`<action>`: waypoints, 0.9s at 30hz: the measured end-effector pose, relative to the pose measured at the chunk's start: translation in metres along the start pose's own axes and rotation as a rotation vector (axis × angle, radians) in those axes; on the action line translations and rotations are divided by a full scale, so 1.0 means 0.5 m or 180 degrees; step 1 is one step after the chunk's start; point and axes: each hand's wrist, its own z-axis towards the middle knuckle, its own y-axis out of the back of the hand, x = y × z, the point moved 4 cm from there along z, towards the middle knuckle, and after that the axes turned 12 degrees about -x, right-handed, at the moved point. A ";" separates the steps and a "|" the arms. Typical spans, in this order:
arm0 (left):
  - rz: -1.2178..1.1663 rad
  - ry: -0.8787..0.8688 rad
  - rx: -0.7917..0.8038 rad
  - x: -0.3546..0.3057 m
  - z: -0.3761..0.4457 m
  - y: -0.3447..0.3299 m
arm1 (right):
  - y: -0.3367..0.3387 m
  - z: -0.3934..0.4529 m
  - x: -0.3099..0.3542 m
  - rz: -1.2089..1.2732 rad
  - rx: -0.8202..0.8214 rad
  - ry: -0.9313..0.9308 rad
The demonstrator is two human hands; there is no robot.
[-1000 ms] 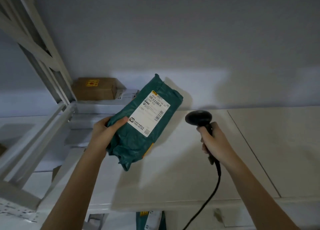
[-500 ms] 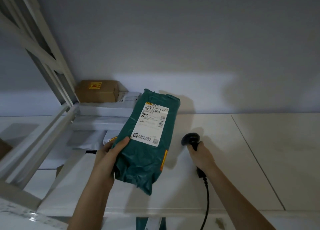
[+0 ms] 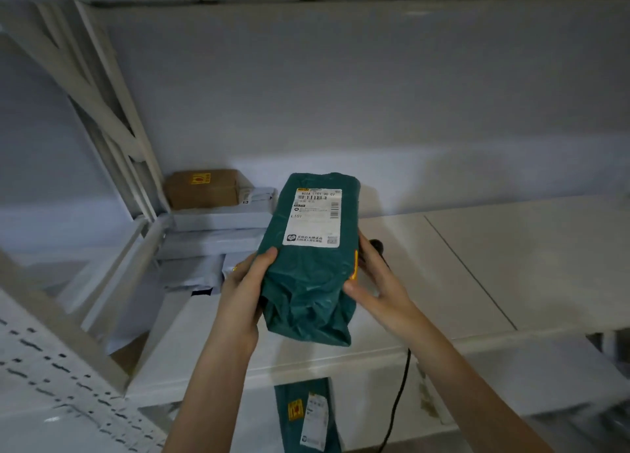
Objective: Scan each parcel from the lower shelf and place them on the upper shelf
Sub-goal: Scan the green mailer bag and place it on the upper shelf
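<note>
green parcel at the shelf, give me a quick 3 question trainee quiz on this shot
1. True or false: both hands hold the green parcel.
2. Multiple choice: where is the scanner? A) in the left hand, B) on the shelf behind the right hand, C) on the brown box.
3. Short answer: which way does the parcel's white label face?

Key
1. True: one hand grips each side.
2. B: its dark head shows just past the right hand, and its cable hangs over the shelf's front edge.
3. Up, toward the camera.
</note>
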 end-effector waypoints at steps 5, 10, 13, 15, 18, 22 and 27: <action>0.0718 -0.0849 0.0885 -0.068 -0.109 0.027 | 0.015 -0.071 0.124 0.0558 -0.0524 0.0048; 0.0781 -0.1442 0.0939 -0.119 -0.200 0.029 | 0.028 -0.142 0.229 0.0562 -0.0620 0.0260; 0.0598 -0.1738 0.0969 -0.140 -0.260 0.022 | 0.047 -0.176 0.279 0.0531 -0.0669 0.0366; 0.0511 -0.1983 0.0952 -0.155 -0.301 0.019 | 0.059 -0.198 0.313 0.0438 -0.0635 0.0437; 0.0355 -0.2247 0.0916 -0.186 -0.375 0.014 | 0.082 -0.236 0.367 0.0405 -0.0634 0.0574; 0.0259 -0.2475 0.0885 -0.210 -0.483 -0.006 | 0.135 -0.295 0.434 0.0456 -0.0750 0.0784; 0.0130 -0.2719 0.0834 -0.220 -0.612 -0.044 | 0.211 -0.368 0.518 0.0514 -0.0777 0.1030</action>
